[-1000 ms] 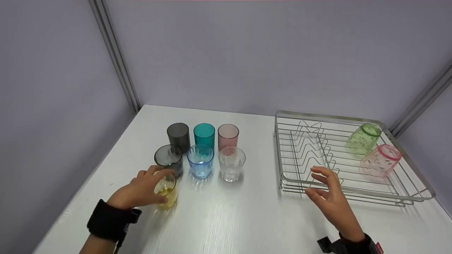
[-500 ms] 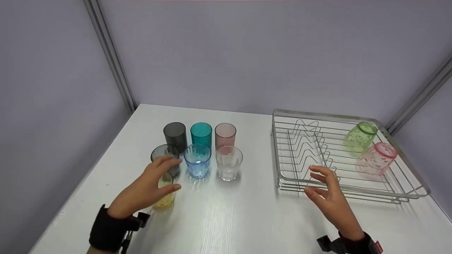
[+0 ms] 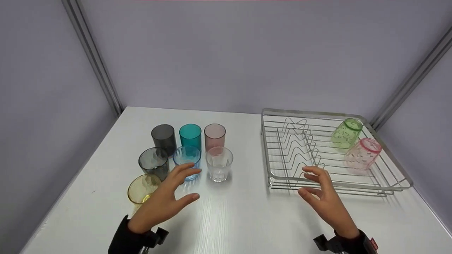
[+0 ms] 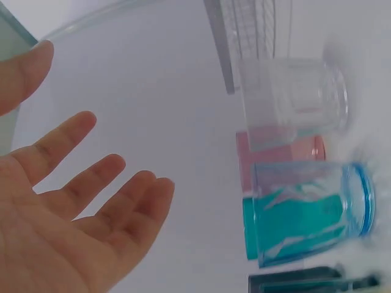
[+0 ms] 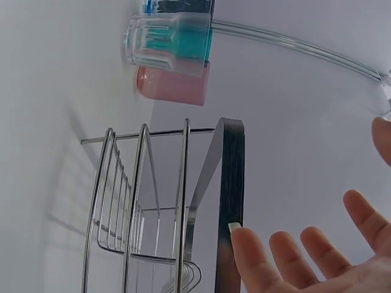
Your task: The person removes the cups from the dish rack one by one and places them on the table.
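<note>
My left hand [image 3: 164,203] is held over the table with fingers spread and nothing in it. Its fingertips overlap the blue glass [image 3: 183,155] in the head view; the wrist and palm hide part of the yellow glass [image 3: 138,190]. Near it stand a smoky grey glass [image 3: 153,162] and a clear glass [image 3: 219,165]. Behind these are a dark grey tumbler [image 3: 164,141], a teal tumbler [image 3: 190,135] and a pink tumbler [image 3: 215,137]. My right hand [image 3: 328,204], loosely curved and holding nothing, hovers at the front rim of the wire dish rack [image 5: 232,177].
On the rack's right side, a green patterned glass [image 3: 346,135] and a pink patterned glass [image 3: 362,155] lean bottom up. Wire dividers [image 3: 298,148] fill its left part. Pale grey panels [image 3: 226,53] enclose the white table [image 3: 243,225].
My left hand has let go of the yellow glass and moved right, toward the blue glass. The right hand holds its pose. The view has shifted slightly.
</note>
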The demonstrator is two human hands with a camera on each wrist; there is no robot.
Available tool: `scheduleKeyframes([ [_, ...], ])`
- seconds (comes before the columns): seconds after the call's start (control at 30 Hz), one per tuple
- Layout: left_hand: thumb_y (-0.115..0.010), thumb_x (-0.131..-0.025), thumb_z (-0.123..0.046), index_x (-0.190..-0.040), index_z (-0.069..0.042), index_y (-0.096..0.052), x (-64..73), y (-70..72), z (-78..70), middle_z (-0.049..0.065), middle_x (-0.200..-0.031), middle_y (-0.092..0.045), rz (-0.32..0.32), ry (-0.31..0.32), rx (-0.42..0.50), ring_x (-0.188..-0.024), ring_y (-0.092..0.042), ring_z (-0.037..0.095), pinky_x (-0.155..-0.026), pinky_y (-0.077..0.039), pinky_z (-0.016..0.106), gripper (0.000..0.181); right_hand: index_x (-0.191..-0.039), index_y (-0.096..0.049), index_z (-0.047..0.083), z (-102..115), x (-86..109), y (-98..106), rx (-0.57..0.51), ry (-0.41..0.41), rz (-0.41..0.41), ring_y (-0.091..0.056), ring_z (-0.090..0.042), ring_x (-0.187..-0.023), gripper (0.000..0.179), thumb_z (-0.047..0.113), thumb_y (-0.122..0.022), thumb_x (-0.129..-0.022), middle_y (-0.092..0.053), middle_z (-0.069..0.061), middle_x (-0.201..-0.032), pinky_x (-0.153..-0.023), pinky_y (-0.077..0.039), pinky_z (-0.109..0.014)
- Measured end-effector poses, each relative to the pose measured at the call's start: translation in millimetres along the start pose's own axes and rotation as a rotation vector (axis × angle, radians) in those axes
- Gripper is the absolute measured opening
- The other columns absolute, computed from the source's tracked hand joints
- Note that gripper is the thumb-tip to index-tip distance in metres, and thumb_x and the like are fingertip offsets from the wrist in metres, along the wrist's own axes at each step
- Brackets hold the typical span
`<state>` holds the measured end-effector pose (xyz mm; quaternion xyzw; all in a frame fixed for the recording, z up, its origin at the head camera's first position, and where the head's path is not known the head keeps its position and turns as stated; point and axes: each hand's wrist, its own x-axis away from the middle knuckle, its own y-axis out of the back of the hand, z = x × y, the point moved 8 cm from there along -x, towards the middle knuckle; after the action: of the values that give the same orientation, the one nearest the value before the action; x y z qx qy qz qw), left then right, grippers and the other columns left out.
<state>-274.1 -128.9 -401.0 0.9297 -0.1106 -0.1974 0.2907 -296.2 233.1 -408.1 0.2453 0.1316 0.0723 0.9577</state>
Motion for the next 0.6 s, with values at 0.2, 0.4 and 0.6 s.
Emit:
scheduleKeyframes([
  [0.2, -0.067, -0.086, -0.040, -0.136, -0.026, -0.047, -1.2, -11.8, 4.5, 0.000, -0.147, -0.035, 0.036, 0.029, 0.033, -0.136, -0.033, 0.020, -0.102, -0.040, 0.045, 0.056, -0.141, -0.028, 0.012, 23.1, -11.4, 26.0, -0.016, 0.041, 0.003, -0.040, -0.018, -0.125, 0.057, 0.005, -0.058, -0.093, -0.030, -0.005, -0.143, -0.091, -0.043, -0.016],
  [0.4, -0.067, -0.086, -0.042, -0.135, -0.027, -0.048, 0.5, -13.0, 8.8, -0.001, -0.145, -0.036, 0.027, 0.047, 0.033, -0.134, -0.035, 0.019, -0.101, -0.042, 0.045, 0.055, -0.143, -0.028, 0.013, 48.7, -46.1, 84.5, 0.153, 0.096, -0.110, -0.042, -0.019, -0.122, 0.060, 0.015, -0.061, -0.092, -0.032, -0.009, -0.142, -0.091, -0.042, -0.018],
  [0.6, -0.065, -0.087, -0.042, -0.135, -0.023, -0.048, 2.9, -13.8, 7.5, 0.000, -0.145, -0.037, 0.034, 0.040, 0.043, -0.133, -0.036, 0.021, -0.100, -0.042, 0.048, 0.055, -0.150, -0.013, 0.015, 0.3, -102.0, 154.4, 0.354, -0.093, -0.145, -0.025, -0.050, -0.128, 0.077, 0.042, -0.057, -0.092, -0.014, -0.027, -0.146, -0.093, -0.031, -0.068],
])
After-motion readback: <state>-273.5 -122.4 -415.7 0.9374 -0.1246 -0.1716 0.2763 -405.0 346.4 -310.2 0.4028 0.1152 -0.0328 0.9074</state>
